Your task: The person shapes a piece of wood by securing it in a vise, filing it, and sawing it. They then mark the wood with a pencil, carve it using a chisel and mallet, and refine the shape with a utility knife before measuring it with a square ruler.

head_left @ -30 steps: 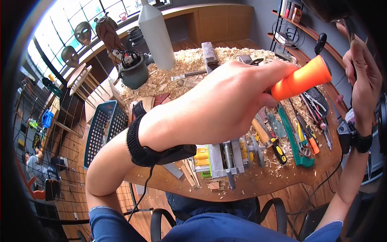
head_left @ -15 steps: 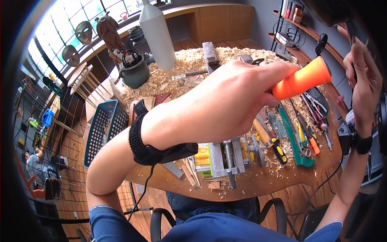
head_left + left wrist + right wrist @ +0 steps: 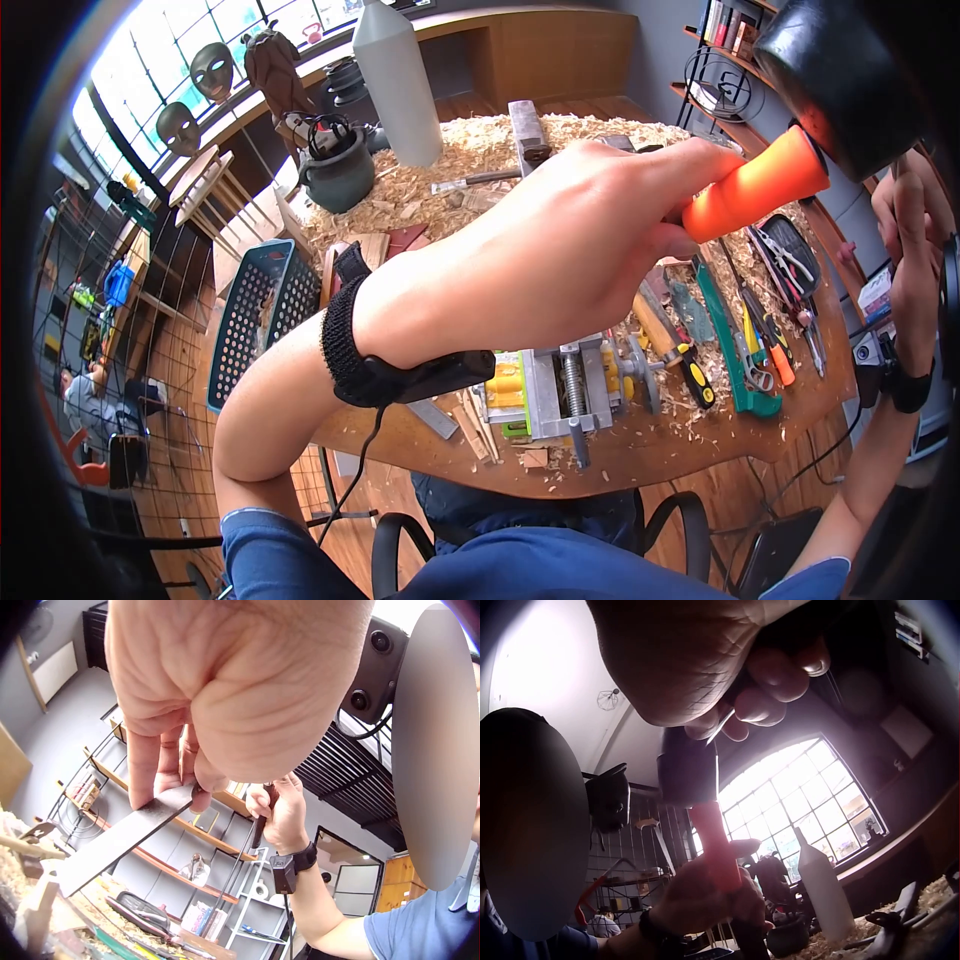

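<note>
My left hand grips an orange handle in the head view, its flared end pointing up and right. From the left hand's fingers in the left wrist view, a flat metal blade slants down-left. A big rounded black head meets or nearly meets the handle's flared end; the right wrist view shows this black head above the orange handle. My right hand, at the far right, curls around a dark handle seen in the left wrist view. Its join to the black head is hidden.
Below the hands, a wooden table holds a vise, wood shavings, a hammer, a green saw and pliers. A teal basket, a dark pot and a tall white bottle stand to the left.
The black head has come down from the top edge to the orange handle's end. My right hand has moved slightly right and down; the left hand keeps its grip with little movement.
</note>
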`<state>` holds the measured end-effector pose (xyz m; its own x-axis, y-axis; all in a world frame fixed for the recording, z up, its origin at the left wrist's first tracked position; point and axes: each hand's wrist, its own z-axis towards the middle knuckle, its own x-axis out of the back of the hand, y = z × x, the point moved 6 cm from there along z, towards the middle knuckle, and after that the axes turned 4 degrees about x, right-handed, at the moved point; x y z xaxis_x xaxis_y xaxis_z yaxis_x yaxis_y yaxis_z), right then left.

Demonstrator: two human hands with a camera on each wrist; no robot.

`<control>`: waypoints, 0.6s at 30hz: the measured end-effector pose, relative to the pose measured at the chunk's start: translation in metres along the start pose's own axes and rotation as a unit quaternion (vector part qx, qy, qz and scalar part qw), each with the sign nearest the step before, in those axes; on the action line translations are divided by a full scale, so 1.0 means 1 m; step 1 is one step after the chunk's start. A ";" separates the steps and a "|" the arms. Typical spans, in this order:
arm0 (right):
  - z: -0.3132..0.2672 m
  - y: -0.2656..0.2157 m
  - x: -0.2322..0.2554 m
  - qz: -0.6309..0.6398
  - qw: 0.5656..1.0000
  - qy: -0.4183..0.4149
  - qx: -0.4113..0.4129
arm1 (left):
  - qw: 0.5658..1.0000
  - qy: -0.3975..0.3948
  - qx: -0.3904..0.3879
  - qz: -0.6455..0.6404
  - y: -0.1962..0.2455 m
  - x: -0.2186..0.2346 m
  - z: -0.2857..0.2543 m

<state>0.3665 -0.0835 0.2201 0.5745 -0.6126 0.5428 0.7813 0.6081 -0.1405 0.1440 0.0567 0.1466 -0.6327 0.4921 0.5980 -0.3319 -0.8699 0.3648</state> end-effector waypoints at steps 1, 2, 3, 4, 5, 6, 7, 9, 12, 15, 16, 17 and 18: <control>0.000 -0.001 0.001 -0.006 1.000 -0.002 0.006 | 1.000 0.001 0.001 0.001 0.000 0.000 0.000; 0.000 -0.003 0.001 -0.011 1.000 -0.005 0.011 | 1.000 -0.003 0.002 0.002 0.000 0.000 0.000; 0.000 -0.001 0.002 0.019 1.000 -0.003 -0.008 | 1.000 -0.007 0.003 0.002 0.000 0.000 -0.001; 0.000 -0.003 0.003 0.034 0.999 -0.003 -0.017 | 1.000 -0.006 0.004 0.003 0.000 0.000 -0.001; 0.001 -0.005 0.003 0.050 0.998 -0.002 -0.026 | 1.000 -0.002 -0.002 -0.002 -0.001 0.000 -0.001; 0.002 -0.009 0.004 0.005 0.999 -0.007 -0.041 | 1.000 0.001 -0.008 -0.007 -0.001 0.001 -0.001; 0.003 -0.009 0.003 -0.017 0.999 -0.009 -0.048 | 1.000 0.002 -0.008 -0.006 0.000 0.002 -0.001; 0.003 -0.008 -0.001 -0.010 0.998 0.004 -0.059 | 1.000 -0.001 0.004 -0.013 0.000 0.003 -0.002; 0.008 -0.004 0.000 0.018 0.998 0.005 -0.054 | 1.000 0.001 0.004 0.007 0.001 0.005 -0.002; 0.009 -0.004 0.002 -0.003 0.998 -0.011 -0.058 | 1.000 0.001 0.012 0.009 0.001 0.006 -0.004; 0.011 -0.004 0.003 -0.012 0.998 -0.012 -0.063 | 1.000 0.003 0.013 0.011 0.000 0.008 -0.005; 0.013 -0.004 0.003 -0.021 0.997 -0.014 -0.068 | 1.000 0.005 0.002 0.016 0.000 0.009 -0.005; 0.017 -0.008 0.003 -0.055 0.997 -0.022 -0.050 | 1.000 0.006 -0.009 0.021 0.000 0.010 -0.006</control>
<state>0.3584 -0.0819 0.2367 0.4735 -0.6489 0.5956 0.8610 0.4836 -0.1576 0.1335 0.0613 0.1484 -0.6554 0.4545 0.6033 -0.3164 -0.8904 0.3271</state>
